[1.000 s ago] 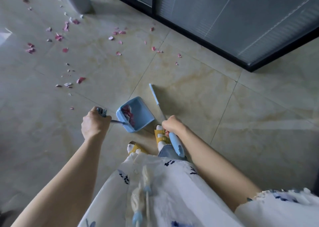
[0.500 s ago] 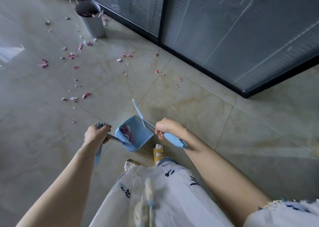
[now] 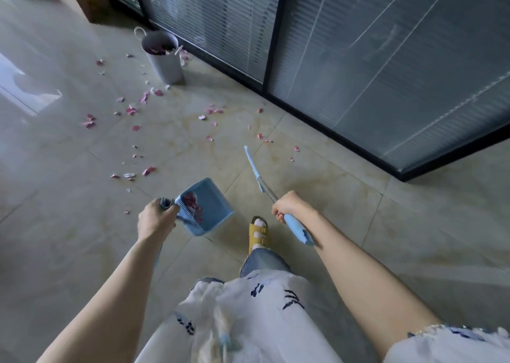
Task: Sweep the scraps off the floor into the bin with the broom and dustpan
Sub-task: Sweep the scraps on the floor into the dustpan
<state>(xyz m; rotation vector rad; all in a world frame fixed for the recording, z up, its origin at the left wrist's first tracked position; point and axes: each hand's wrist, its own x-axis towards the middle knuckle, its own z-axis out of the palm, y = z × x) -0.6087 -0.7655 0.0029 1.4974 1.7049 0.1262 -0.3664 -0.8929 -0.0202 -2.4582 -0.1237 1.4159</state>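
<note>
My left hand (image 3: 156,219) grips the handle of a blue dustpan (image 3: 211,205), which hangs above the floor with pink scraps inside it. The blue broom (image 3: 255,169) is gripped at its handle by my right hand (image 3: 289,206), its thin head pointing forward over the tiles. Several pink and white scraps (image 3: 132,111) lie scattered on the beige floor ahead. A grey metal bin (image 3: 162,56) with scraps in it stands at the back beside the wall.
A dark-framed glass partition with blinds (image 3: 358,59) runs along the right and back. My foot in a yellow sandal (image 3: 258,233) is planted just right of the dustpan. A wooden furniture corner (image 3: 88,1) stands at the upper left.
The view has lifted and moved forward, bringing the bin into sight. The dustpan has risen off the floor, and the broom has swung up and to the right.
</note>
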